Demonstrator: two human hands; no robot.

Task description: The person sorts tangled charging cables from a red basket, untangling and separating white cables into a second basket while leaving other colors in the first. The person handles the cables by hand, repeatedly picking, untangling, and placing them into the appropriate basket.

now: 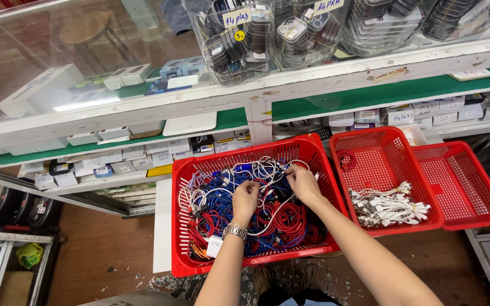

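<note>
Both hands work in the big basket [184, 170], whose long axis runs left to right along the shelf front: the left hand [245, 199] is curled narrow, pinching cables [222, 198] near the basket's middle, and the right hand [303, 182], toward its far right corner, grips a white cable [276, 212] that trails toward the basket's near edge. The tangled heap has no single direction. Right of the basket, bundled white cables [389, 207] lie with their long axes left to right.

fingers [254, 187] buried in cables [245, 218], grip unclear
</note>
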